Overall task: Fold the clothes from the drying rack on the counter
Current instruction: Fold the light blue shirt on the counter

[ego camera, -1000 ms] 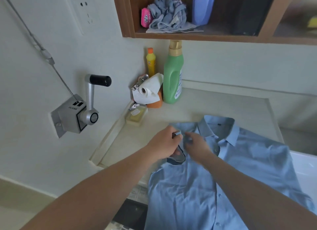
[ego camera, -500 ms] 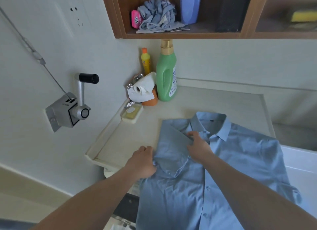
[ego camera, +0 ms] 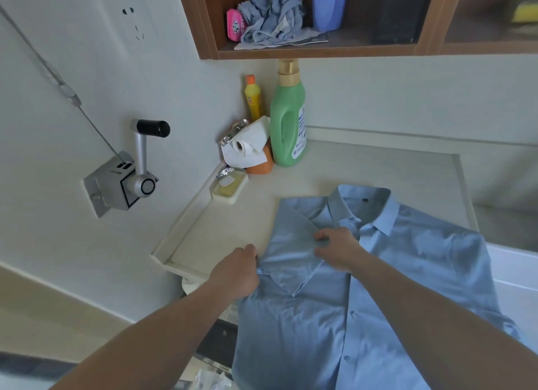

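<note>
As the shirt point(ego camera: 407, 273) lies front-up on the counter point(ego camera: 364, 168), it reads as light, limp, crease-prone cloth, best taken at fold edges. The right hand point(ego camera: 339, 251) pinches the folded-in sleeve point(ego camera: 291, 244); the left hand point(ego camera: 237, 270) curls its fingers over the side fold.

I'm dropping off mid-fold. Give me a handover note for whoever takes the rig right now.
Left hand: at the left folded edge of the blue shirt, fingers hidden, grip unconfirmed.
Right hand: pinches the folded-in sleeve.
Shirt lies front up on the counter, collar away, lower part past the near edge.
Done: left side and sleeve folded across the front.
Left: fold the right side in, then fold the bottom up.
</note>
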Motion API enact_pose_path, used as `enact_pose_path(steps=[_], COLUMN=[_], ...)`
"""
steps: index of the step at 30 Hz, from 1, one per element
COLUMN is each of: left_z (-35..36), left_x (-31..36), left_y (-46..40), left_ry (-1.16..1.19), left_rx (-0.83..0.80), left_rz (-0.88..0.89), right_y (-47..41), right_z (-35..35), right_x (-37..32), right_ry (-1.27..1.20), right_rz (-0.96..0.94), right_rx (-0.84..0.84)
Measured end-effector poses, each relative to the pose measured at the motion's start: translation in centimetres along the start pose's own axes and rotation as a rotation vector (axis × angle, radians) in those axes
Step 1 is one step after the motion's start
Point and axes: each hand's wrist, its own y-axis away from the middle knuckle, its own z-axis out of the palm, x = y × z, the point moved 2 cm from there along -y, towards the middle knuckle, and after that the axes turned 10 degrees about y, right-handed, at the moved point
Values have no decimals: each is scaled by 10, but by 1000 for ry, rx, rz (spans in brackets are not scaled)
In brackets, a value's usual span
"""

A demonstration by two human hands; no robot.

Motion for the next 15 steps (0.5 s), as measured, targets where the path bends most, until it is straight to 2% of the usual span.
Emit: enact_pose_path(steps=[2,4,7,11,15], left_z=[-1,0,5,28,60], left_x=[12,30,68,131,196], left_y=[2,0,-5,-7,-3], left_ry=[-18,-35,-101,-134,-209], left_rx=[13,53,107,18,-78], left_rz=[-33,-2,211,450,628], right_y=[7,19,38,61,89], right_z=[-8,-21,-40,-68,-96], right_x=[3,13,38,92,164], right_ry=[-162,-259,-326,-363,-381], right_rz=[-7,-8,34,155,373], right_rx=[55,203,399,561,714])
